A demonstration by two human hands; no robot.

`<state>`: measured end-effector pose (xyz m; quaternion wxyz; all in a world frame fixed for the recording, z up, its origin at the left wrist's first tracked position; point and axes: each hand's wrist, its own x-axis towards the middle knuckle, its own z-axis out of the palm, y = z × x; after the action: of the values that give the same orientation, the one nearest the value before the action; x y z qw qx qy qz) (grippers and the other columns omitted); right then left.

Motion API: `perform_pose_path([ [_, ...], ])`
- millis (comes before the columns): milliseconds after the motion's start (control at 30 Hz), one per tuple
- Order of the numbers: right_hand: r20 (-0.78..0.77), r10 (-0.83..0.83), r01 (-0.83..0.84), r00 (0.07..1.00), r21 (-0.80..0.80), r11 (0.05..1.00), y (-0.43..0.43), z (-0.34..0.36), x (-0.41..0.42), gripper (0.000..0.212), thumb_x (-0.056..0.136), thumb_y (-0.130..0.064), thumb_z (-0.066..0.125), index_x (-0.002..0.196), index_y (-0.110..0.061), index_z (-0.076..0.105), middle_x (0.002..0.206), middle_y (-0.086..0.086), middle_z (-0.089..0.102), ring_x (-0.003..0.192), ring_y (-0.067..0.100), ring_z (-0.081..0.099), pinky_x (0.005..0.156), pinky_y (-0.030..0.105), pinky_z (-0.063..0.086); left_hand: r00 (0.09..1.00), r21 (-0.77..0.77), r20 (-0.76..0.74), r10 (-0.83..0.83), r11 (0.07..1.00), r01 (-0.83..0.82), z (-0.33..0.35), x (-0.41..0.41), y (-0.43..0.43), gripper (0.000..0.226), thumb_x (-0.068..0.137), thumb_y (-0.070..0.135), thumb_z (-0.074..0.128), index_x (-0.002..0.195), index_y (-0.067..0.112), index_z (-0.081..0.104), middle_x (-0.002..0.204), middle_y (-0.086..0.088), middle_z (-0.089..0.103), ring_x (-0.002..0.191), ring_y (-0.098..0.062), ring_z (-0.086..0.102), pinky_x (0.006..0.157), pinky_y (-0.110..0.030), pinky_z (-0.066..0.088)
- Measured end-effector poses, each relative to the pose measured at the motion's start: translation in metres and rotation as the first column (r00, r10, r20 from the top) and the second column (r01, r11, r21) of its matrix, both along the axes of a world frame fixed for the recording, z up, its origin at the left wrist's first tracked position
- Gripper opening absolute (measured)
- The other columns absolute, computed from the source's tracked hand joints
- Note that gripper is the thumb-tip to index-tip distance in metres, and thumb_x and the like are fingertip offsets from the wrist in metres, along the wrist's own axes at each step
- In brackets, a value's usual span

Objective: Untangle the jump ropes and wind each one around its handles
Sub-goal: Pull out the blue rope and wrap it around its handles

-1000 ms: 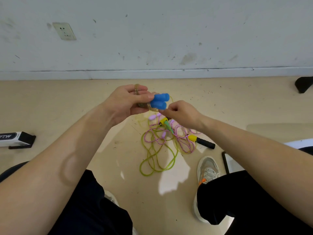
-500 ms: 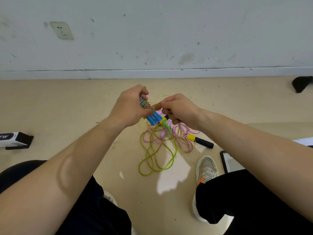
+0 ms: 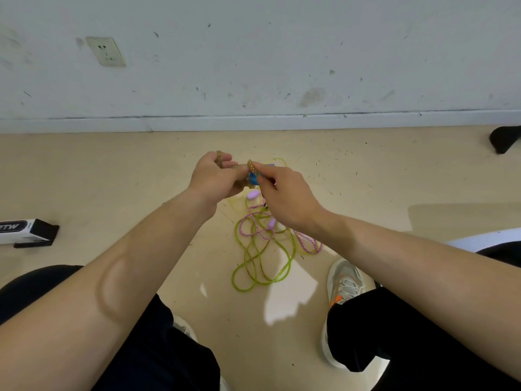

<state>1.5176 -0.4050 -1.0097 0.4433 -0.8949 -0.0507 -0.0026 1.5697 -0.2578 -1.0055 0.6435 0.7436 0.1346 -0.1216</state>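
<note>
Head view: the left hand (image 3: 214, 176) has its fingers curled round the blue handles (image 3: 253, 179), held above the floor (image 3: 112, 179). The right hand (image 3: 284, 193) pinches the beaded rope (image 3: 250, 165) just beside them. The green rope (image 3: 262, 273) and pink rope (image 3: 253, 230) lie tangled below, between a box (image 3: 28, 231) far left and a shoe (image 3: 345, 280) near right.

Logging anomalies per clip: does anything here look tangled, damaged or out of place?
The green rope and pink rope lie looped through each other on the floor, unwound. Nothing looks broken.
</note>
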Motion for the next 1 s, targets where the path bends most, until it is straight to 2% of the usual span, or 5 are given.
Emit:
perform_pose_path([
  [133, -0.010, 0.060, -0.061, 0.998, -0.094, 0.994, -0.002, 0.001, -0.001, 0.035, 0.104, -0.015, 0.035, 0.130, -0.019, 0.058, 0.094, 0.011, 0.071, 0.056, 0.021, 0.059, 0.061, 0.041, 0.053, 0.994, -0.095, -0.099, 0.038, 0.994, -0.048, 0.008, 0.005, 0.002, 0.022, 0.087, 0.007, 0.070, 0.107, 0.005, 0.061, 0.102, -0.007, 0.058, 0.091, -0.027, 0.066, 0.082, -0.041, 0.062],
  [267, -0.015, 0.138, -0.134, 0.990, -0.356, 0.925, 0.008, -0.001, -0.008, 0.045, 0.102, -0.018, 0.037, 0.147, -0.015, 0.034, 0.112, 0.006, 0.055, 0.083, 0.027, 0.055, 0.068, 0.040, 0.047, 0.992, -0.108, -0.107, 0.072, 0.991, -0.084, 0.007, -0.004, -0.005, 0.067, 0.077, 0.024, 0.087, 0.128, 0.002, 0.049, 0.108, -0.007, 0.061, 0.086, -0.021, 0.071, 0.089, -0.042, 0.060],
  [633, 0.170, 0.265, -0.086, 0.949, -0.670, 0.737, 0.023, -0.019, -0.028, 0.067, 0.092, -0.012, 0.053, 0.152, 0.001, 0.025, 0.099, 0.009, 0.048, 0.057, 0.027, 0.047, 0.037, 0.029, 0.023, 0.974, -0.224, -0.121, 0.194, 0.950, -0.217, 0.008, 0.000, 0.000, 0.063, 0.076, 0.008, 0.086, 0.125, 0.000, 0.047, 0.105, -0.007, 0.057, 0.080, -0.021, 0.071, 0.068, -0.031, 0.062],
  [833, 0.054, 0.242, -0.193, 0.969, -0.453, 0.870, 0.020, -0.017, -0.032, 0.043, 0.106, -0.021, 0.032, 0.150, -0.021, 0.028, 0.113, 0.005, 0.056, 0.087, 0.035, 0.058, 0.068, 0.044, 0.050, 0.976, -0.285, -0.127, 0.179, 0.935, -0.209, 0.015, 0.010, 0.015, 0.053, 0.079, 0.009, 0.083, 0.121, -0.012, 0.060, 0.117, -0.021, 0.064, 0.078, -0.024, 0.076, 0.069, -0.032, 0.062],
  [1000, -0.099, 0.140, -0.151, 0.985, -0.118, 0.982, -0.007, -0.014, -0.002, 0.020, 0.105, -0.023, 0.039, 0.114, -0.023, 0.058, 0.092, -0.001, 0.071, 0.063, 0.018, 0.060, 0.062, 0.034, 0.045, 0.981, -0.326, -0.193, 0.027, 0.941, -0.091, 0.023, 0.008, 0.023, 0.029, 0.082, 0.010, 0.080, 0.108, -0.001, 0.073, 0.116, -0.015, 0.072, 0.095, -0.026, 0.075, 0.085, -0.037, 0.061],
])
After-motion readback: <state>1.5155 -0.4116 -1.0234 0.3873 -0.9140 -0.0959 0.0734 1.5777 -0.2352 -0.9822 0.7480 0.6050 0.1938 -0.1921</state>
